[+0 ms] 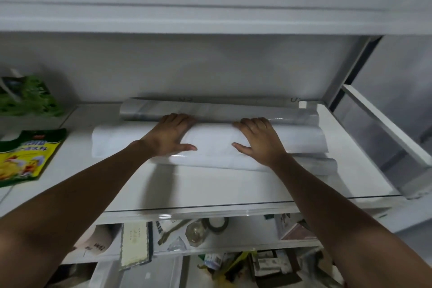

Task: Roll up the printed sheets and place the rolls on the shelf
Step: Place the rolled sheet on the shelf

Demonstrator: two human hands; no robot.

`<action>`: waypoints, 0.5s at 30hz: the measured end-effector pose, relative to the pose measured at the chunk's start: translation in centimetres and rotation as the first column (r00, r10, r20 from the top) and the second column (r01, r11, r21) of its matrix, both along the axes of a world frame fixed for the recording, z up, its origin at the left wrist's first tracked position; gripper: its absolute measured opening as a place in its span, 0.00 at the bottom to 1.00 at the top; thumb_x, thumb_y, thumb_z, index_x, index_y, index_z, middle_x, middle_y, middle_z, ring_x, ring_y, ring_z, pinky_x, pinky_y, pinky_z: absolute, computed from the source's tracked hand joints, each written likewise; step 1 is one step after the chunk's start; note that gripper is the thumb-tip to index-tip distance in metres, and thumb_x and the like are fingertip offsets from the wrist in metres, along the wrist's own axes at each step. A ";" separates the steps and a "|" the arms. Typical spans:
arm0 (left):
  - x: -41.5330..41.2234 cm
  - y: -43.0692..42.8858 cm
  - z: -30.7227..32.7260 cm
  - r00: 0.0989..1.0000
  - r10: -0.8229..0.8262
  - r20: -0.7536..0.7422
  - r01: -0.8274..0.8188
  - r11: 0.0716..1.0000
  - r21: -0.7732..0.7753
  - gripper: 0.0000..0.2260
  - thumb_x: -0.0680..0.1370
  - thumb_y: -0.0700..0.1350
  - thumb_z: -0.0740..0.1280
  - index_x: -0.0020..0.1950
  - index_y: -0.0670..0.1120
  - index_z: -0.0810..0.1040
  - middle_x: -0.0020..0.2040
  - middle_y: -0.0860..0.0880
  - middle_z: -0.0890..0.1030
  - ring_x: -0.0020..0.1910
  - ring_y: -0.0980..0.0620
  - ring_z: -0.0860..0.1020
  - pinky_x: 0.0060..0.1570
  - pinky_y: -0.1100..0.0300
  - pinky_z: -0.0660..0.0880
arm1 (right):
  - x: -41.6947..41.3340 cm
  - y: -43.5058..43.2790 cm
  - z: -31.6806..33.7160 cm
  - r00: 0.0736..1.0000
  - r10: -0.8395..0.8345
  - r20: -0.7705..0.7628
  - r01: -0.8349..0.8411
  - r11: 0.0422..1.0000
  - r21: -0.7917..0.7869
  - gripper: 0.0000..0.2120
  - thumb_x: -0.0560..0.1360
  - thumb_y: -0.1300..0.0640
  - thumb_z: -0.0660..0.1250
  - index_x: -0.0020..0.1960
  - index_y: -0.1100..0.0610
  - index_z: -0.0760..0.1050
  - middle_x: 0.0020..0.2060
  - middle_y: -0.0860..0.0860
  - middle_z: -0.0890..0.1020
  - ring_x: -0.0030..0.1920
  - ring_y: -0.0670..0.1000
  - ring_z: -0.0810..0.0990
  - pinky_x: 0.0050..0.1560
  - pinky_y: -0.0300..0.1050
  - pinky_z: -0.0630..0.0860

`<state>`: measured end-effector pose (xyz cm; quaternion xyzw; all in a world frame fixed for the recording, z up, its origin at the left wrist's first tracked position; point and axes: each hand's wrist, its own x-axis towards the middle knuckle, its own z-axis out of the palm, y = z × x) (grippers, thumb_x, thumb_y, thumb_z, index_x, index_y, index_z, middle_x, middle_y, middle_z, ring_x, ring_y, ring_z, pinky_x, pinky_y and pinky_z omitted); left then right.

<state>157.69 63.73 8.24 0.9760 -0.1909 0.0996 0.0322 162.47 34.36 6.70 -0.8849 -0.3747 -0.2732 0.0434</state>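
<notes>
White shelf (210, 189) in a cabinet, seen from above. Both hands lie palm-down and set apart on a white roll (215, 145) of sheets at mid-shelf. The left hand (173, 134) and right hand (259, 140) press it with fingers relaxed, not gripping. A grey roll (210, 112) lies just behind, and another roll (322, 166) lies just in front. Several rolls look shelved; whether unrolled sheets remain is out of view.
</notes>
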 end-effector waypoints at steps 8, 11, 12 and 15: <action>-2.7 -1.2 1.3 1.000 0.002 -0.025 -0.001 0.999 0.047 0.38 0.67 0.71 0.53 0.70 0.50 0.63 0.66 0.48 0.69 0.64 0.46 0.63 0.64 0.52 0.59 | -2.6 -0.6 0.7 0.994 -0.061 -0.089 0.061 0.998 -0.004 0.25 0.74 0.38 0.56 0.62 0.54 0.73 0.55 0.52 0.78 0.53 0.56 0.75 0.58 0.52 0.68; -3.5 -1.5 1.6 0.999 0.030 -0.035 -0.027 0.994 0.101 0.38 0.66 0.71 0.52 0.70 0.51 0.63 0.66 0.48 0.68 0.65 0.46 0.62 0.64 0.52 0.58 | -3.5 -0.8 1.1 0.993 -0.062 -0.104 0.061 0.998 -0.011 0.26 0.74 0.38 0.55 0.62 0.54 0.74 0.55 0.52 0.78 0.53 0.56 0.76 0.58 0.52 0.69; -3.6 -1.6 1.6 0.999 0.039 -0.035 -0.035 0.993 0.116 0.38 0.66 0.71 0.52 0.70 0.51 0.63 0.66 0.48 0.69 0.65 0.46 0.63 0.64 0.52 0.59 | -3.7 -0.8 1.2 0.992 -0.068 -0.111 0.067 0.998 -0.019 0.26 0.74 0.38 0.54 0.62 0.54 0.74 0.55 0.52 0.78 0.53 0.56 0.76 0.58 0.52 0.69; -4.3 -2.3 1.7 0.996 0.070 -0.049 -0.061 0.985 0.163 0.39 0.66 0.72 0.49 0.70 0.51 0.62 0.65 0.48 0.69 0.63 0.45 0.65 0.61 0.50 0.61 | -4.5 -1.3 1.3 0.988 -0.080 -0.133 0.076 0.996 -0.040 0.27 0.74 0.38 0.53 0.63 0.54 0.73 0.57 0.53 0.78 0.55 0.56 0.76 0.58 0.53 0.69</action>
